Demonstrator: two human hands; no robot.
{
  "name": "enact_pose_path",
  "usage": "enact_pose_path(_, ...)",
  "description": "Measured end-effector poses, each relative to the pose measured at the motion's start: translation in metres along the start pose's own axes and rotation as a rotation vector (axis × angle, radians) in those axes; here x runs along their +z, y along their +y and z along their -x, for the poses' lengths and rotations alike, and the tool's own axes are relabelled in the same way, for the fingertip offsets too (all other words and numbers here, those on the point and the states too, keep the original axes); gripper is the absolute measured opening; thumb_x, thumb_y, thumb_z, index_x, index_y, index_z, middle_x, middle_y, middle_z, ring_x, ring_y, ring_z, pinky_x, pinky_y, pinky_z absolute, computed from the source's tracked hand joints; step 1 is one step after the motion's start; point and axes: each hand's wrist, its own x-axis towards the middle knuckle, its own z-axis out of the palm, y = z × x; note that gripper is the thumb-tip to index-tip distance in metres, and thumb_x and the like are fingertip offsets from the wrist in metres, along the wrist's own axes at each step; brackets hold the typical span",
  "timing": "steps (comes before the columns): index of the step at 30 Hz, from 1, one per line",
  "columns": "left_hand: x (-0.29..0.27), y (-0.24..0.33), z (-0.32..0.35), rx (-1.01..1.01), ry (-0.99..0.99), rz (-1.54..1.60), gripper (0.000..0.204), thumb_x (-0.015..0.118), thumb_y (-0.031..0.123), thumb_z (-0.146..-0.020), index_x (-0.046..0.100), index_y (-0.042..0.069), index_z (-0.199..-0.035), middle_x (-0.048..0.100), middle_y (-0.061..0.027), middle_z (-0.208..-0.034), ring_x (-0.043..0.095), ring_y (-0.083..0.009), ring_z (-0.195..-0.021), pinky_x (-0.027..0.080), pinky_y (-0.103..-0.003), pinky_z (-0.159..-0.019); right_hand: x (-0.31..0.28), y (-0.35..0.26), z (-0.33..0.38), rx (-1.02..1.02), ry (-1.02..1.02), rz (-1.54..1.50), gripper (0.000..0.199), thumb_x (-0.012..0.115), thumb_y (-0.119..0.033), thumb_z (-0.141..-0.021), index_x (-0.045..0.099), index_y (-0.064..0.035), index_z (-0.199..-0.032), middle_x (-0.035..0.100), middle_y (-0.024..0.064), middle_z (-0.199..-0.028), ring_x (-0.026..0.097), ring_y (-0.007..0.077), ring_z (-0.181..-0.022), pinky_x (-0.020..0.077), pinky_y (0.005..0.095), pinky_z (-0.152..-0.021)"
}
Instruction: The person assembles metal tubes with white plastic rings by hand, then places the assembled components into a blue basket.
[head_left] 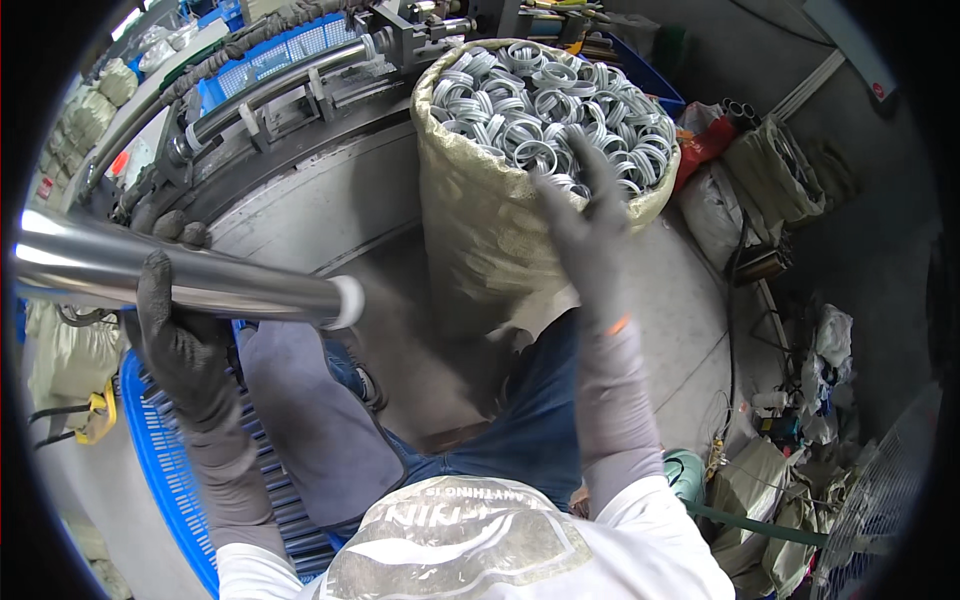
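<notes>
My left hand (182, 335), in a dark grey glove, is wrapped round a thick, shiny metal tube (235, 280). The tube lies nearly level across the left side, and a white ring (350, 302) sits at its right end. My right hand (588, 235), gloved too, is raised at the near side of a tall woven sack (475, 215); its fingers are spread and I see nothing in them. Pale grey rings (540, 105) fill the sack to its brim. Whether the right fingertips touch any ring, I cannot tell.
A long machine with a metal bar (290, 95) runs along the far left. Beside my left leg stands a blue plastic basket (140, 430) holding several metal rods (285, 510). Bags and bundled tubes (740, 115) crowd the right, with a green strap (765, 525) at lower right.
</notes>
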Motion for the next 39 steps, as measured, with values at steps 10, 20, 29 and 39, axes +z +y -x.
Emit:
enact_pose_path(10, 0.022, -0.038, 0.077, 0.119, -0.935, -1.041, 0.056, 0.083, 0.026, -0.074, 0.062, 0.005, -0.122, 0.068, -0.0176, -0.1, 0.069, -0.0368, -0.092, 0.055, -0.049, -0.082, -0.04, 0.059, -0.096, 0.157, -0.531, 0.968, 0.054, 0.077, -0.036, -0.087, 0.071, -0.0118, -0.135, 0.069, 0.0212, -0.129, 0.066, 0.0398, -0.12, 0.0511, 0.0475, -0.106)
enact_pose_path(20, 0.014, -0.046, 0.082, 0.15, -0.92, -0.954, 0.052, 0.081, 0.026, -0.076, 0.062, 0.005, -0.119, 0.068, -0.0157, -0.098, 0.07, -0.036, -0.092, 0.055, -0.046, -0.08, -0.009, -0.01, -0.004, 0.084, -0.397, -0.272, 0.044, 0.074, 0.002, -0.09, 0.07, 0.0006, -0.134, 0.069, 0.0085, -0.113, 0.069, 0.0173, -0.103, 0.0573, 0.0289, -0.09)
enact_pose_path(29, 0.022, -0.055, 0.088, 0.117, -0.948, -1.018, 0.038, 0.078, 0.025, -0.078, 0.059, 0.006, -0.105, 0.066, -0.014, -0.092, 0.07, -0.0327, -0.09, 0.055, -0.045, -0.078, 0.085, 0.026, 0.099, 0.625, -0.476, -0.902, 0.03, 0.051, -0.024, -0.112, 0.063, 0.0003, -0.124, 0.069, 0.0139, -0.12, 0.072, 0.0257, -0.11, 0.0573, 0.0384, -0.1)
enact_pose_path(39, 0.026, -0.056, 0.085, 0.076, -1.006, -1.067, 0.039, 0.08, 0.025, -0.076, 0.058, 0.006, -0.102, 0.066, -0.0129, -0.094, 0.07, -0.0307, -0.092, 0.056, -0.043, -0.08, 0.106, 0.022, 0.115, 0.132, -0.202, -0.474, 0.043, 0.044, -0.026, -0.113, 0.068, 0.009, -0.12, 0.072, 0.0173, -0.112, 0.074, 0.0251, -0.097, 0.0573, 0.0343, -0.09)
